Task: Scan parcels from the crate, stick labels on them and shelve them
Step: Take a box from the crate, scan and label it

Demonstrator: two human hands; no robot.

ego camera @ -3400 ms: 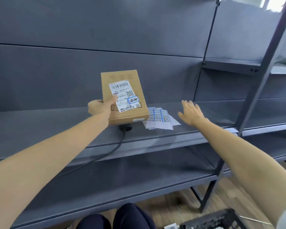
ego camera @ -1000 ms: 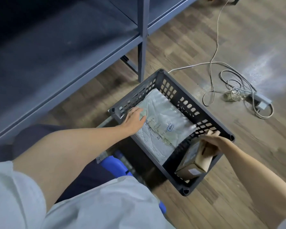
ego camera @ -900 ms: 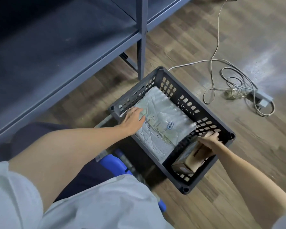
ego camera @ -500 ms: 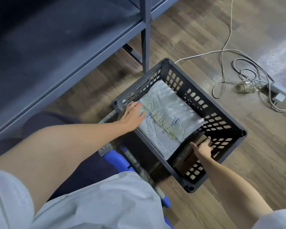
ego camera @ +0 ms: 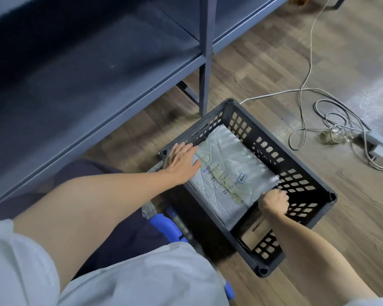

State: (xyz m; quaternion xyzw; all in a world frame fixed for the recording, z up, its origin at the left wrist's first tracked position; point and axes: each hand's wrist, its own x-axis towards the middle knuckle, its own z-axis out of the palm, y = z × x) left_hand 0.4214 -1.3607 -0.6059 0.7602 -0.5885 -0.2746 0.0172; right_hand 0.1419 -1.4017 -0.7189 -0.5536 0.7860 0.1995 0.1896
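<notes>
Pinching the bubble mailer (ego camera: 228,173) by its near corner, the right hand (ego camera: 273,200) starts lifting it from the crate (ego camera: 296,173), left hand (ego camera: 181,161) flat, fingers together; scanning, labelling, shelving remain.

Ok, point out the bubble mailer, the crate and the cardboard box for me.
bubble mailer (ego camera: 228,173): head view, on its label area.
crate (ego camera: 296,160): head view, on the far perforated wall.
cardboard box (ego camera: 255,230): head view, on its brown face under the mailer's near edge.
</notes>
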